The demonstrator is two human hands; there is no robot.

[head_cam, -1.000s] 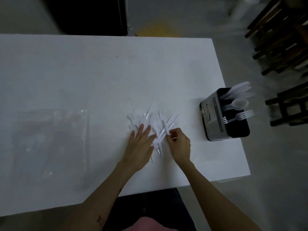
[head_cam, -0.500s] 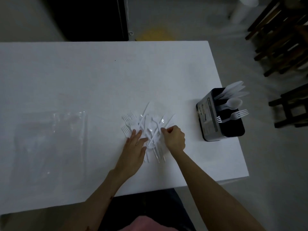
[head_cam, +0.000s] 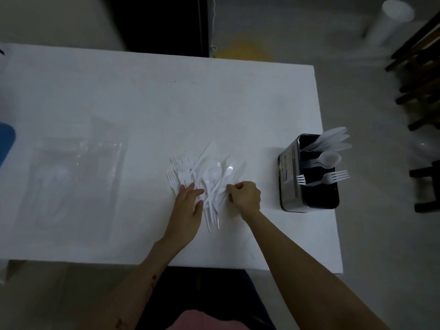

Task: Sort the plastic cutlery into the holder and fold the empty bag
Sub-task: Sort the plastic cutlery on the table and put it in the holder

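Note:
A heap of white plastic cutlery (head_cam: 202, 172), forks and spoons tangled, lies in the middle of the white table (head_cam: 142, 103). My left hand (head_cam: 188, 206) rests flat on the heap's near left side, fingers straight. My right hand (head_cam: 245, 196) is curled at the heap's right side and pinches a white utensil handle. The black and metal holder (head_cam: 289, 177) stands near the table's right edge with knives, a spoon and two forks in separate compartments. The clear empty bag (head_cam: 78, 177) lies flat on the left of the table.
Dark wooden chairs (head_cam: 423, 75) stand on the floor to the right. A blue object (head_cam: 6, 141) shows at the far left edge. A white cylinder (head_cam: 388, 17) stands on the floor at the back right. The table's near edge is close to my body.
The view shifted a little. Both hands stay at the heap; my left hand's fingers slid slightly over the forks and my right hand keeps its pinch on a handle.

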